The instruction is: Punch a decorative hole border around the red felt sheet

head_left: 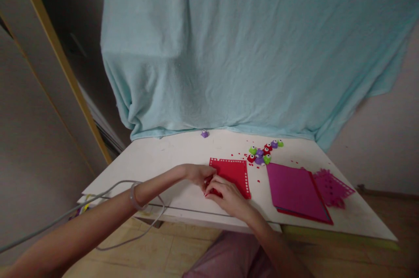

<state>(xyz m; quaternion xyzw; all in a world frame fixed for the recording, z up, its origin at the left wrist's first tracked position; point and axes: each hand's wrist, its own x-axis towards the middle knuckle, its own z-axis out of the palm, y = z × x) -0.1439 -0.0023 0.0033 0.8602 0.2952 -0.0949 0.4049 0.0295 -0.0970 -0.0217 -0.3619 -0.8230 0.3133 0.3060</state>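
Both forearms reach over the counter's (157,156) near edge; the left hand (198,174) and right hand (227,195) together pinch the red perforated sheet (234,171), fingers curled on its corner.

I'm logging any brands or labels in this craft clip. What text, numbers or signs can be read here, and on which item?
None can be read.
Small punches: no legible marking, too small to tell.
Red sheet under the left hand and right hand: only punched holes along its edges, no print.
Magenta sheet stack: plain.
Light blue cloth: plain.
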